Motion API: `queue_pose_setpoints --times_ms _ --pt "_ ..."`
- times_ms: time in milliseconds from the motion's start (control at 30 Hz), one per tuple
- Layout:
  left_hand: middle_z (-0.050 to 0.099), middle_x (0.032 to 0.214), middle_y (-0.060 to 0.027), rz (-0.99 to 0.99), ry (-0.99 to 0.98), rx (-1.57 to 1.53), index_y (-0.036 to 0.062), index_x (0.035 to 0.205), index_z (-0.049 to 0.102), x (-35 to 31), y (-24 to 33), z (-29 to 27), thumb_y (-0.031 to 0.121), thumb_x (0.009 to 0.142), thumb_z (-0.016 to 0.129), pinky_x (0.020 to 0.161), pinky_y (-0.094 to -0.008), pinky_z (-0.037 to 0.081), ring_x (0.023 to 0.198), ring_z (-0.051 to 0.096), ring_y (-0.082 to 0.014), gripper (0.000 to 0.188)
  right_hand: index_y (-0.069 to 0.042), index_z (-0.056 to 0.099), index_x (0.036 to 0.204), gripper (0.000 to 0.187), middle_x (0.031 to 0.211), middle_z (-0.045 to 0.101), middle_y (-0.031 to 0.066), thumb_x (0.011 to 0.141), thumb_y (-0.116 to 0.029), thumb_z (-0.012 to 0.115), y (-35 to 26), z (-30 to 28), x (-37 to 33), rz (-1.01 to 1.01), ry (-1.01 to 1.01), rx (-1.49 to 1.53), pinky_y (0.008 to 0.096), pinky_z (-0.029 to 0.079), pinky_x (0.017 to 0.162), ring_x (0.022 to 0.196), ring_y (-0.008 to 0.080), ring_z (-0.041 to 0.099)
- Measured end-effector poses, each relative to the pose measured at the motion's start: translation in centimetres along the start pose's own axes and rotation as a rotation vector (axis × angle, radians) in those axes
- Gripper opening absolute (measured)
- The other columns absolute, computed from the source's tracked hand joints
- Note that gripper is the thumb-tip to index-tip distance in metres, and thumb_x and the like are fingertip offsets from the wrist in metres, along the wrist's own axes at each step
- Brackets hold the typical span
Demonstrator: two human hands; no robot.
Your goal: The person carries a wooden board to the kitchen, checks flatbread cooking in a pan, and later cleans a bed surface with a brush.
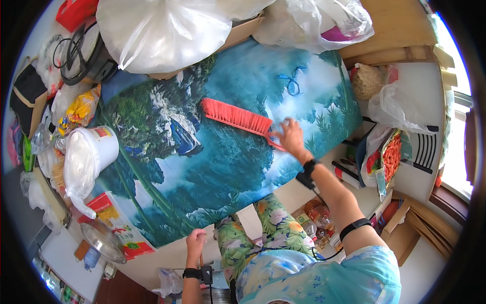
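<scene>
A brush [238, 118] with red bristles and a red handle lies slantwise on the table, its handle end toward my right hand. My right hand [289, 138] is over the handle end, slightly blurred, with the fingers apart; no firm grip on the handle shows. Farther off on the table lies a tangled blue string [292, 85]. Low by the table's near edge is my left hand [196, 239], its fingers curled in and nothing visible in them. Both wrists wear black bands with small devices and cables.
A table [228, 167] has a landscape-printed cover. Large stuffed plastic bags [167, 35] stand at its far edge. A white bucket [96, 152] and a red-and-yellow packet [119, 225] are at the left. A bag of red-orange pieces [391, 157] and a cardboard box [405, 228] are at the right.
</scene>
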State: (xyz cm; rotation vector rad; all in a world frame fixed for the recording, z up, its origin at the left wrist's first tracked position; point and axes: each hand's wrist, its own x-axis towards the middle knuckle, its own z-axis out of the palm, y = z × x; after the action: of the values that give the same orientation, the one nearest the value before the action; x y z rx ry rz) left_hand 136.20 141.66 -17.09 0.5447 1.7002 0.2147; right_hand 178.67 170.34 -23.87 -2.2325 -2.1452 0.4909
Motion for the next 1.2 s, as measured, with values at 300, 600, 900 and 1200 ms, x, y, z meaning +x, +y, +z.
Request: queue_pose_setpoints --times_ms 300,600,900,1200 --pt "0.061 0.081 -0.0049 0.006 0.048 -0.160 -0.0006 0.090 0.060 -0.3 0.2 0.6 0.002 0.077 0.060 0.055 -0.0254 0.051 0.066 0.057 -0.0105 0.013 -0.018 0.064 0.100 0.026 0.111 0.058 0.0123 0.089 -0.033 0.047 7.2 4.7 11.9 -0.070 -0.140 -0.095 0.0501 0.038 0.086 0.116 0.0312 0.043" --pt "0.061 0.081 -0.0059 -0.007 0.030 -0.162 -0.0012 0.090 0.059 -1.5 -3.7 -1.4 0.004 0.079 0.059 0.057 -0.0262 0.051 0.066 0.057 -0.0107 0.013 -0.003 0.055 0.116 0.044 0.138 0.035 0.0123 0.081 -0.028 0.064 -26.5 -2.8 9.2 -0.621 -0.198 0.704 0.0377 0.029 0.103 0.126 0.0304 0.032" --pt "0.061 0.079 -0.0059 0.007 0.186 -0.287 -0.0001 0.089 0.059 -2.3 -5.9 -3.9 0.000 0.078 0.056 0.056 -0.0249 0.052 0.066 0.059 -0.0107 0.011 0.000 0.052 0.101 0.056 0.100 0.052 0.0188 0.058 -0.024 0.079 -9.8 3.0 -0.3 0.228 0.143 0.153 0.0438 0.040 0.082 0.096 0.0366 0.047" --pt "0.061 0.073 -0.0053 -0.058 0.020 -0.240 -0.0003 0.088 0.060 -1.7 -7.7 -3.3 -0.002 0.074 0.054 0.052 -0.0237 0.048 0.058 0.057 -0.0108 0.015 -0.009 0.053 0.090 0.030 0.088 0.061 0.0130 0.071 -0.028 0.067 -3.0 5.3 -5.3 0.405 -0.114 0.097 0.0475 0.039 0.077 0.089 0.0346 0.055"
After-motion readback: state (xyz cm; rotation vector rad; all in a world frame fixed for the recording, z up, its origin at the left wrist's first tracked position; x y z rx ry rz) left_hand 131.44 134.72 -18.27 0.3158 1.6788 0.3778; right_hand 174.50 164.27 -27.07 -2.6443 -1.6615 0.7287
